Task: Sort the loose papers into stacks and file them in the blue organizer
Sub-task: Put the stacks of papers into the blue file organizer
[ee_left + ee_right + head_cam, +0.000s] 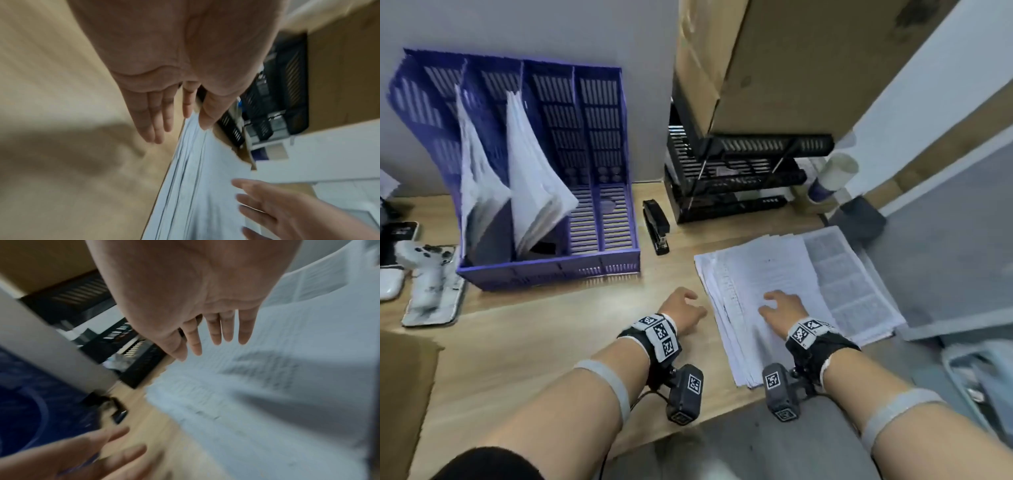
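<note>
A blue slotted organizer [616, 144] stands at the back left of the wooden desk; two of its left compartments hold leaning paper bundles [530, 178]. A fanned pile of loose white papers [774, 274] lies at the desk's right front. My right hand [780, 305] hovers over this pile with straight, spread fingers [228, 331], holding nothing. My left hand [685, 308] is over the bare desk just beside the pile's left edge, fingers [156, 120] straight, empty. The papers [197, 194] show below it in the left wrist view.
A black stapler [655, 226] lies between the organizer and a black stacked tray [732, 178] under cardboard boxes [774, 61]. A white cup [828, 178] stands beside the tray. A phone and a white game controller [424, 260] lie at the far left. The desk edge runs just behind my wrists.
</note>
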Demonstrator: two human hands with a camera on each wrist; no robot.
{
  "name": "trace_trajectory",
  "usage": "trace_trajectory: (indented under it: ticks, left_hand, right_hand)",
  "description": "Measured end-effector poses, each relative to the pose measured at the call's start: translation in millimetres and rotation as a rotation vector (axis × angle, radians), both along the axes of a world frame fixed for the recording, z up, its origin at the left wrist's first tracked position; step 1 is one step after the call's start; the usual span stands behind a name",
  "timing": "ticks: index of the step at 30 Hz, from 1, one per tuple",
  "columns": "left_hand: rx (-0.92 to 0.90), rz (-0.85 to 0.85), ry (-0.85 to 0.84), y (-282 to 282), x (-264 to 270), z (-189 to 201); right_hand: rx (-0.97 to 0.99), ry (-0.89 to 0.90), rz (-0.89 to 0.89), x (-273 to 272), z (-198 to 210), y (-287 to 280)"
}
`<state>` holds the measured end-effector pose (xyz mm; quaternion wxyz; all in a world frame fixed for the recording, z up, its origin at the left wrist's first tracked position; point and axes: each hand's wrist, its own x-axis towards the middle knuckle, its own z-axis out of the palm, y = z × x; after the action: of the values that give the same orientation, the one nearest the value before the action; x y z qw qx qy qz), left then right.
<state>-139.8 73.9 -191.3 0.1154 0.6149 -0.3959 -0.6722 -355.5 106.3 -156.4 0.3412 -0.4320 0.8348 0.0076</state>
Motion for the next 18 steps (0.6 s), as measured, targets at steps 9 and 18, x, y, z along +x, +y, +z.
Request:
trace_trajectory:
  ticks: [9, 18]
  left_hand:
    - [-0.003, 0.087, -0.129, 7, -64, -26]
    - [-0.147, 0.044, -0.107, 8, -102, -31]
  right_hand:
    - [0.238, 0.074, 0.025, -82, -27, 24]
    - [0.215, 0.174, 0.384, -64, -30, 36]
